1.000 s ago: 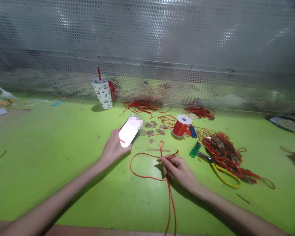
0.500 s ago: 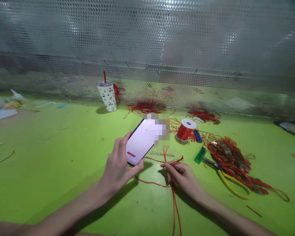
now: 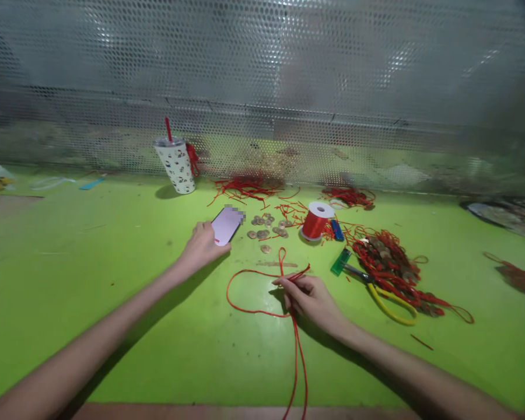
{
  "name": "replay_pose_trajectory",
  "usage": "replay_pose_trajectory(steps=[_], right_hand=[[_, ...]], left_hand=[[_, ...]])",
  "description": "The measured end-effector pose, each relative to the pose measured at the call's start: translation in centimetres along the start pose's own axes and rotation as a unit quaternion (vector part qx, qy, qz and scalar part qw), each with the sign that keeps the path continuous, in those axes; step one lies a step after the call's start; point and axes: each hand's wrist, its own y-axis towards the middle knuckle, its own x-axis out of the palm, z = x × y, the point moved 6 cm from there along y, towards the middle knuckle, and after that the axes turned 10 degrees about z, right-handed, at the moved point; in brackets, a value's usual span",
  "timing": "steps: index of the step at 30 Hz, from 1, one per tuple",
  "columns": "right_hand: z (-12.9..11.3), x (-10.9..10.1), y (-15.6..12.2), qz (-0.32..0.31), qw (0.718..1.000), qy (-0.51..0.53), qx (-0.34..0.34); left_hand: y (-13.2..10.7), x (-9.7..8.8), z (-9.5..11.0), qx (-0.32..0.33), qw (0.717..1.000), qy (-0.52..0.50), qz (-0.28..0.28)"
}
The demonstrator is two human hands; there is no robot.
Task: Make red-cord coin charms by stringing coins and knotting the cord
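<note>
My left hand (image 3: pixel 203 245) is closed around the lower end of a smartphone (image 3: pixel 228 225), which has a pale lit screen and lies low over the green table. Pinched in the fingers of my right hand (image 3: pixel 308 296) is a red cord (image 3: pixel 245 310). The cord forms a wide loop to the left and a small upright loop above my fingers, and two long ends trail toward the table's front edge. Several brass-coloured coins (image 3: pixel 266 249) lie between the phone and the spool of red cord (image 3: pixel 315 224).
A patterned cup (image 3: pixel 177 166) with a red straw stands at the back. To the right are a green lighter (image 3: pixel 341 262), a blue lighter (image 3: pixel 337 230), yellow-handled scissors (image 3: pixel 391 306) and a heap of corded coins (image 3: pixel 387 259). A perforated metal screen (image 3: pixel 254 76) rises behind the table.
My left hand has moved the phone forward, away from me and lower toward the table, uncovering the coins. My right hand keeps its pinch on the cord. The view has shifted slightly to the right.
</note>
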Motion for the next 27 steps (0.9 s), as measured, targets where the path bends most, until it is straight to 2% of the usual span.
replay_pose_trajectory(steps=[3,5,7,9,11,13,14,15,17,21,24,27], right_hand=[[-0.1,0.0,0.1,-0.003,1.0,-0.001,-0.008],[-0.2,0.0,0.2,-0.001,1.0,0.0,-0.018],[-0.4,0.0,0.3,0.004,1.0,0.004,-0.028],[-0.5,0.0,0.3,0.01,0.999,0.016,-0.031],[-0.6,-0.1,0.3,0.017,0.999,0.032,-0.029],[-0.6,-0.2,0.3,0.022,0.998,0.041,-0.037],[-0.7,-0.3,0.4,0.026,0.998,0.042,-0.047],[-0.7,-0.4,0.5,0.032,0.997,0.039,-0.059],[-0.7,-0.7,0.7,0.049,0.995,0.031,-0.085],[-0.6,-1.0,1.1,0.061,0.99,0.005,-0.129],[-0.5,-1.0,1.2,0.063,0.987,-0.018,-0.144],[-0.7,-1.0,1.3,0.061,0.986,-0.044,-0.147]], left_hand=[[0.0,0.3,0.7,0.042,0.984,0.171,-0.02],[-0.5,0.3,1.3,0.058,0.978,0.201,-0.012],[-1.3,0.2,2.3,0.095,0.977,0.187,0.038],[-2.6,0.0,4.0,0.168,0.972,0.126,0.108],[-4.6,0.1,6.1,0.256,0.956,0.012,0.141],[-6.9,0.3,8.4,0.341,0.925,-0.117,0.116],[-7.8,0.4,9.3,0.361,0.911,-0.172,0.098],[-8.5,0.3,10.1,0.364,0.902,-0.218,0.081],[-9.1,0.3,11.3,0.332,0.899,-0.279,0.05],[-8.7,0.8,12.6,0.273,0.892,-0.359,0.003],[-8.4,1.3,13.1,0.26,0.877,-0.403,-0.013],[-8.2,1.6,13.1,0.258,0.873,-0.413,-0.002]])
